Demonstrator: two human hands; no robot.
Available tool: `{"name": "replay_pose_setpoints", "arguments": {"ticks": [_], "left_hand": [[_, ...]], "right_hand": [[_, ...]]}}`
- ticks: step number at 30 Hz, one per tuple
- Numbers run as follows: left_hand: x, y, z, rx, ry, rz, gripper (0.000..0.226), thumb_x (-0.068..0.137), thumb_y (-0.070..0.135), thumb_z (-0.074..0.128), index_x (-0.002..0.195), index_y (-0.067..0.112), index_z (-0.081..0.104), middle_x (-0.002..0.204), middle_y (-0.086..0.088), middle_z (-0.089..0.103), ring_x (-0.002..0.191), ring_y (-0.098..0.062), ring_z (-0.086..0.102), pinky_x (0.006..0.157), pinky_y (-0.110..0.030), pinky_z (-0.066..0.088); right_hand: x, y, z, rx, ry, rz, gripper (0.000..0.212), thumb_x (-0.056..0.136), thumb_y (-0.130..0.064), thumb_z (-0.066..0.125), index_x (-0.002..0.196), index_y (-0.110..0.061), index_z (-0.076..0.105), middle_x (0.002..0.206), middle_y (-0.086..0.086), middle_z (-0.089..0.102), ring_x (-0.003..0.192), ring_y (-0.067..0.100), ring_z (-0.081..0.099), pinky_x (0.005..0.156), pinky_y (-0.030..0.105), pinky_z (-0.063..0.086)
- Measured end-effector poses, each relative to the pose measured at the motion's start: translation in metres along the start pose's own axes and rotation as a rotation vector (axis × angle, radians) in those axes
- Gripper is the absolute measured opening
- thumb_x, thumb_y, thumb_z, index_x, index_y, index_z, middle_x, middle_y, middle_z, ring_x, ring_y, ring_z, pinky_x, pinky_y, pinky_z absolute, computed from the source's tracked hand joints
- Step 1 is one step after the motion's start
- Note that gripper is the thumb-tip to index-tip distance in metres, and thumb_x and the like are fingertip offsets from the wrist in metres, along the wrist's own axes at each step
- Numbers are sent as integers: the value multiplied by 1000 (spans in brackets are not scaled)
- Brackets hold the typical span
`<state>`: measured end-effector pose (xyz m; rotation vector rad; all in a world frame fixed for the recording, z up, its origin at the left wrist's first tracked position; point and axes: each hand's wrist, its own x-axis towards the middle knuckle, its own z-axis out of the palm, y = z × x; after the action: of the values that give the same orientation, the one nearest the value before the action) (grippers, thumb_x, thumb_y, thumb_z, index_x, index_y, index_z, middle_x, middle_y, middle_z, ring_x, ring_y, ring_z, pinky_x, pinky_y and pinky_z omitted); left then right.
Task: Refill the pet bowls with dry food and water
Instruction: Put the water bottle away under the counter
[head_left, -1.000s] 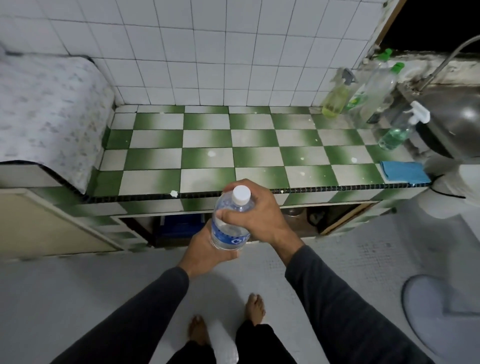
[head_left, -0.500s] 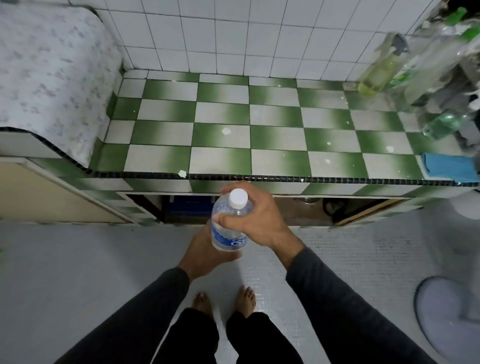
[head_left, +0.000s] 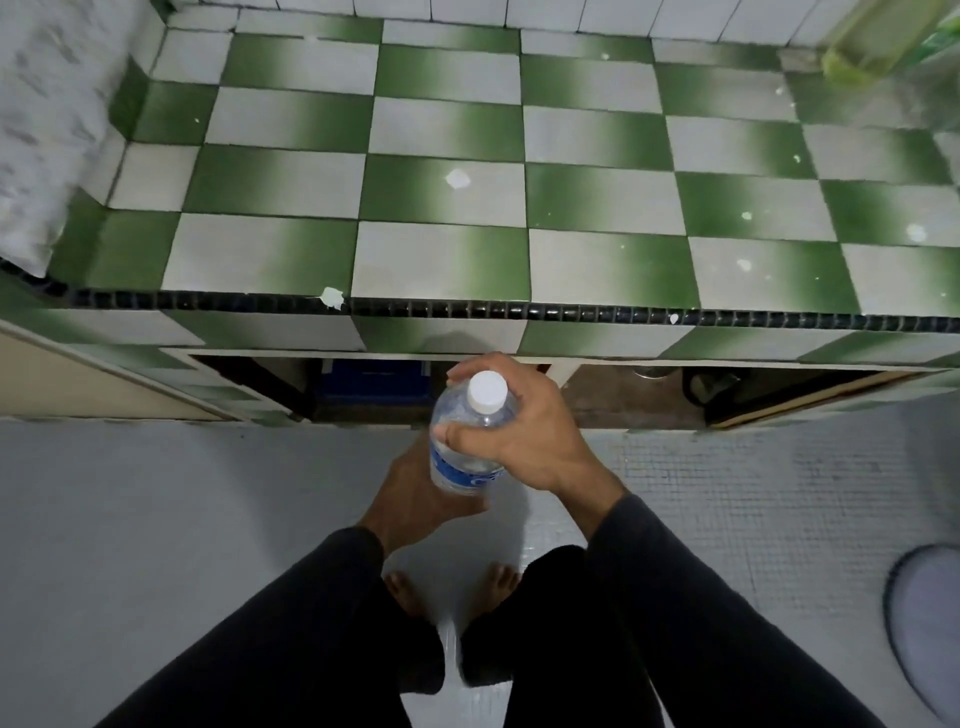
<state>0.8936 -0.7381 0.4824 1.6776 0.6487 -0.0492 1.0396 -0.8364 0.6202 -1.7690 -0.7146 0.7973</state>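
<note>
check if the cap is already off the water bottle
No, the white cap sits on the neck of the water bottle, which the right hand and left hand hold.

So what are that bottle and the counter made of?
The bottle looks like clear thin plastic: see-through, with a white cap and blue label. The counter looks like glazed ceramic tile in green and white, grout lines visible, with chipped spots.

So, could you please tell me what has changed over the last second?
The view has tipped down and closer to the tiled counter; the sink, pump bottle and blue cloth have left the frame. Both hands keep their grip: left hand under the water bottle, right hand round its shoulder, cap still on.
</note>
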Motion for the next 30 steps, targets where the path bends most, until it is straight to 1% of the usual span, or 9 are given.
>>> {"name": "replay_pose_setpoints", "arguments": {"ticks": [2,4,6,9,11,14,20,24,30], "left_hand": [[18,-31,4,-2,5,2,87,59,52,99,135,42,56,127,21,68,116,-1,66,96,-34,59],[35,-62,9,6,2,1,90,58,53,99,135,44,54,127,23,68,116,1,66,96,-32,59],[51,-94,14,-8,11,-7,89,56,55,99,132,47,55,125,24,69,113,2,67,93,-29,60],[77,-138,22,-33,23,-3,84,57,53,99,130,50,57,125,22,70,113,0,68,93,-28,60],[95,-166,26,-37,25,20,83,61,49,99,132,45,57,128,20,69,116,-3,67,95,-32,59],[121,-207,32,-40,49,66,81,62,42,100,131,40,59,127,15,71,117,-7,68,97,-41,59],[164,-260,39,-74,85,162,78,66,42,99,132,42,59,129,13,70,119,-9,68,98,-37,59],[194,-281,43,-117,75,203,78,69,30,99,136,31,59,132,5,70,122,-17,67,100,-48,57],[236,-295,44,-158,55,196,85,64,32,101,138,33,58,133,4,69,122,-19,67,96,-51,59]], "right_hand": [[10,30,7,14,16,-3,47,66,-34,91,108,-29,69,104,-15,71,99,6,68,80,23,59],[21,61,15,16,36,-9,47,67,-28,92,109,-24,69,104,-10,72,99,11,69,83,34,61],[31,92,22,17,39,-11,47,68,-26,92,109,-22,69,105,-8,72,99,12,70,84,39,62],[46,138,36,1,34,-21,48,68,-24,92,110,-21,69,104,-10,72,99,10,69,85,38,61],[57,168,46,-9,38,-33,49,68,-23,93,111,-20,68,102,-10,72,99,10,69,85,35,61],[74,210,59,-2,57,-65,51,67,-21,93,111,-14,68,103,-1,72,98,16,69,87,43,60],[106,270,75,-38,36,-126,51,67,-23,93,111,-13,67,103,1,72,97,19,70,88,46,58],[126,294,78,-51,33,-152,48,69,-17,92,108,-9,66,101,4,72,94,19,70,87,45,58],[154,314,76,-57,37,-147,51,64,-36,88,102,-10,66,97,5,73,92,23,72,85,50,59]]}}
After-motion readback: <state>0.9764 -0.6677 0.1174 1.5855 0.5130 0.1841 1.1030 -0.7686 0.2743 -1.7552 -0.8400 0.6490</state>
